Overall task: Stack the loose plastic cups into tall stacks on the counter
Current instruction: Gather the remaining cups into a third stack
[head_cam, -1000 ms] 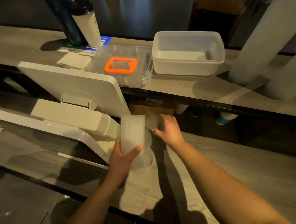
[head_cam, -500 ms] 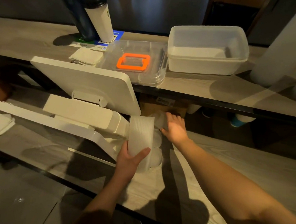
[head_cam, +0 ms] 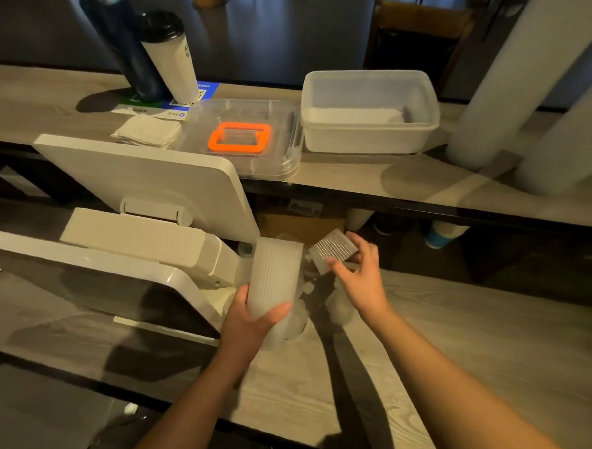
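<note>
While left hand (head_cam: 255, 320) grips cup stack (head_cam: 274, 278), right hand (head_cam: 360, 279) pinches ribbed cup (head_cam: 334, 248), bare counter (head_cam: 487, 337) rightward

White screen (head_cam: 152, 186), orange-handled lid (head_cam: 244, 139), plastic tub (head_cam: 368, 132), two bottles (head_cam: 149, 55)
</note>
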### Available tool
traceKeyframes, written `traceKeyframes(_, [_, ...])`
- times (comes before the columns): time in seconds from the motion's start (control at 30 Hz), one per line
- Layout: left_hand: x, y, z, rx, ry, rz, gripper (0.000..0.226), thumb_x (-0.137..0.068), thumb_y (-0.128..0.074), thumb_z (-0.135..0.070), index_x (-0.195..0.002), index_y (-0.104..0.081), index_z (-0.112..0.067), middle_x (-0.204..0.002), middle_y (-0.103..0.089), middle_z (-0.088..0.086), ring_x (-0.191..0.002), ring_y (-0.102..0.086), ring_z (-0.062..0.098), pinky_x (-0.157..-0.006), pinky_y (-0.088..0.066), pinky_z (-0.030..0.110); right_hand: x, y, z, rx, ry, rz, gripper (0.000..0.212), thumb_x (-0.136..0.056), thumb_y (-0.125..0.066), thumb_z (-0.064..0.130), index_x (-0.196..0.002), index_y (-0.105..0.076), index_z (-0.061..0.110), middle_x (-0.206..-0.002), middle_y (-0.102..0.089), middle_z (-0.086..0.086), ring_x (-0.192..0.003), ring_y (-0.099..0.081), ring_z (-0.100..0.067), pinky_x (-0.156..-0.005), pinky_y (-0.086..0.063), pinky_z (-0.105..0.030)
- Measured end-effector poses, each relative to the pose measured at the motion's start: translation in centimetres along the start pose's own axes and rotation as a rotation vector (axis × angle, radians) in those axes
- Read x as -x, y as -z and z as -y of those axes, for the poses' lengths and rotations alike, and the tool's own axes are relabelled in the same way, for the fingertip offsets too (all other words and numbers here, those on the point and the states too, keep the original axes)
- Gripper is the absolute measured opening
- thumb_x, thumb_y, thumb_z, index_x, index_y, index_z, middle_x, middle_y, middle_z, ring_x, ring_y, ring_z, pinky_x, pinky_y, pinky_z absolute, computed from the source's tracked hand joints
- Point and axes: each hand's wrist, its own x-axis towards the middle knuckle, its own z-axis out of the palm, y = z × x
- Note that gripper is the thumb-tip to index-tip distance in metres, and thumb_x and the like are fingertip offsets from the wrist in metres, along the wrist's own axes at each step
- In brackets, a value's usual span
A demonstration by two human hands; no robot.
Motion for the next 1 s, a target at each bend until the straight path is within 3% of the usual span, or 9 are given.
traceKeyframes(0.07, [0.0, -0.3, -0.2, -0.038, -0.044, 0.020, 0.096, -0.046, -0.067, -0.074, -0.124, -0.047, -0.021, -0.111, -0.052, -0.007, -0.105, -0.055, 0.019, -0.073, -0.049, 0.031, 1.1, 1.1, 0.2, -0.131, -0.056, -0.039, 0.067, -0.088, -0.075, 0.017, -0.145, -0.040, 0.026, -0.127, -0.044, 0.008, -0.104, -0.054, 0.000, -0.070, -0.048, -0.004])
traceKeyframes(0.17, [0.2, -0.6, -0.2, -0.023, -0.076, 0.052, 0.093, -0.048, -0.072, -0.071, -0.124, -0.049, -0.022, -0.114, -0.054, -0.004, -0.105, -0.056, 0.019, -0.083, -0.053, 0.038, 2.4, 2.5, 0.3, -0.323, -0.116, -0.117, 0.062, -0.084, -0.078, 0.013, -0.135, -0.043, 0.024, -0.122, -0.054, 0.004, -0.099, -0.062, -0.006, -0.074, -0.055, -0.017])
traceKeyframes(0.3, [0.3, -0.9, 0.1, -0.072, -0.089, 0.112, 0.086, -0.058, -0.079, -0.063, -0.129, -0.047, -0.027, -0.119, -0.053, -0.002, -0.107, -0.055, 0.019, -0.088, -0.052, 0.039, 3.1, 4.1, 0.4, -0.473, -0.179, -0.183, 0.040, -0.090, -0.071, 0.022, -0.126, -0.053, 0.023, -0.121, -0.058, -0.004, -0.110, -0.063, -0.018, -0.077, -0.058, -0.025])
traceKeyframes(0.4, [0.0, -1.3, 0.2, -0.159, -0.079, 0.181, 0.081, -0.068, -0.085, -0.050, -0.132, -0.041, -0.030, -0.120, -0.051, -0.002, -0.106, -0.054, 0.017, -0.085, -0.049, 0.035, 3.1, 5.4, 0.6, -0.590, -0.179, -0.173, 0.039, -0.097, -0.060, 0.027, -0.135, -0.053, 0.023, -0.129, -0.061, -0.007, -0.117, -0.062, -0.023, -0.094, -0.056, -0.039])
traceKeyframes(0.5, [0.0, -1.7, -0.1, -0.252, -0.106, 0.223, 0.090, -0.066, -0.088, -0.047, -0.139, -0.039, -0.029, -0.123, -0.050, -0.003, -0.106, -0.053, 0.015, -0.086, -0.050, 0.034, 3.0, 6.2, 1.4, -0.503, -0.141, -0.172, 0.040, -0.096, -0.061, 0.032, -0.135, -0.052, 0.030, -0.129, -0.063, -0.003, -0.119, -0.062, -0.021, -0.103, -0.050, -0.047])
traceKeyframes(0.6, [0.3, -2.1, -0.8, -0.317, -0.145, 0.248, 0.093, -0.066, -0.089, -0.044, -0.142, -0.037, -0.029, -0.122, -0.047, -0.006, -0.108, -0.050, 0.016, -0.092, -0.051, 0.037, 2.7, 6.4, 2.4, -0.366, -0.064, -0.096, 0.039, -0.096, -0.061, 0.034, -0.134, -0.054, 0.029, -0.127, -0.062, 0.000, -0.118, -0.060, -0.018, -0.100, -0.052, -0.042])
traceKeyframes(0.77, [0.2, -2.4, -1.5, -0.341, -0.180, 0.243, 0.091, -0.063, -0.089, -0.048, -0.137, -0.038, -0.036, -0.120, -0.048, -0.009, -0.104, -0.052, 0.014, -0.086, -0.057, 0.044, 2.3, 6.5, 3.6, -0.125, 0.030, 0.023, 0.037, -0.096, -0.063, 0.024, -0.133, -0.060, 0.029, -0.123, -0.060, 0.010, -0.117, -0.054, -0.003, -0.089, -0.045, -0.018])
traceKeyframes(1.0, [0.1, -2.2, -1.4, -0.350, -0.215, 0.262, 0.090, -0.060, -0.090, -0.046, -0.135, -0.042, -0.036, -0.114, -0.049, -0.016, -0.101, -0.054, 0.009, -0.086, -0.058, 0.040, 2.6, 6.5, 3.8, 0.024, 0.056, 0.144, 0.034, -0.095, -0.064, 0.024, -0.129, -0.062, 0.030, -0.126, -0.060, 0.007, -0.120, -0.051, -0.007, -0.093, -0.041, -0.020])
